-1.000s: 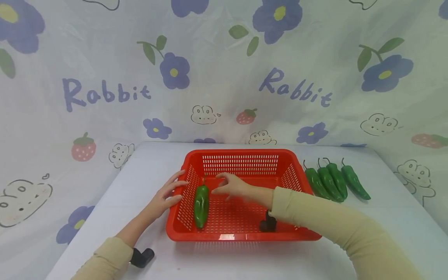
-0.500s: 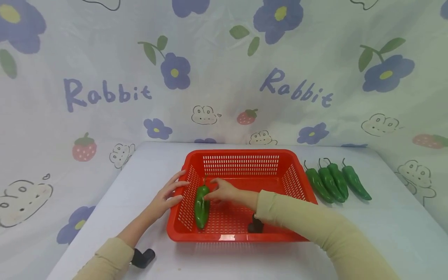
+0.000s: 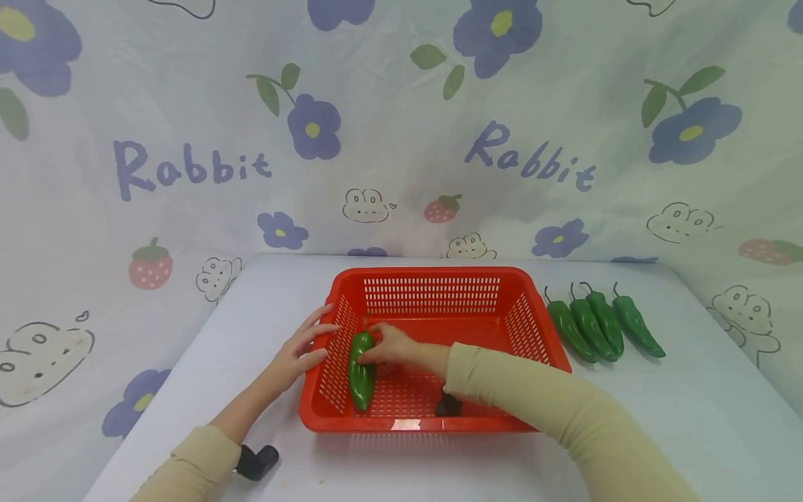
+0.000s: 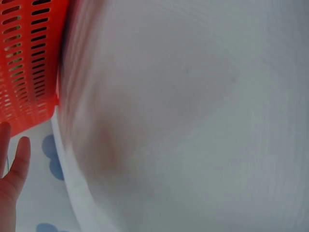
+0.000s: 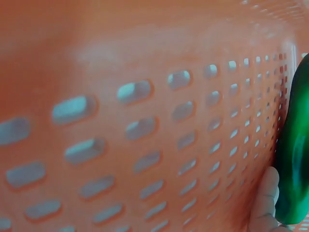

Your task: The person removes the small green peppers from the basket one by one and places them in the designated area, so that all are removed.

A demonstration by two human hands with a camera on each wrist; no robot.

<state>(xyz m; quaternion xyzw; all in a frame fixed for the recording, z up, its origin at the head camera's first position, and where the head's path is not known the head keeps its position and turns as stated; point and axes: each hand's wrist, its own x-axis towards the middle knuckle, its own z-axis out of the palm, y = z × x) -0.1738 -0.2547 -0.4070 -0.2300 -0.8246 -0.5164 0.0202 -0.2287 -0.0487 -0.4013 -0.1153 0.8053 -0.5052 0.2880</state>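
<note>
A glossy green chili pepper (image 3: 361,380) lies lengthwise along the left side inside a red plastic basket (image 3: 439,424). My right hand (image 3: 395,346) reaches in from the right and grips the pepper near its stem end, thumb across its top. In the right wrist view a finger (image 5: 265,198) touches the pepper (image 5: 294,159); the other fingers are out of sight. Fingers spread, my left hand (image 3: 300,355) rests against the basket's left rim. The left wrist view catches only part of that hand (image 4: 13,176) beside the slotted basket wall (image 4: 29,63).
Several more green peppers (image 3: 592,324) lie side by side on the white table (image 3: 709,418), right of the basket. A patterned cloth (image 3: 401,139) hangs behind the table. Black devices (image 3: 256,461) sit at both wrists.
My right hand has moved left and down inside the basket, from beside the pepper onto it. The pepper has barely shifted. My left hand stays at the rim.
</note>
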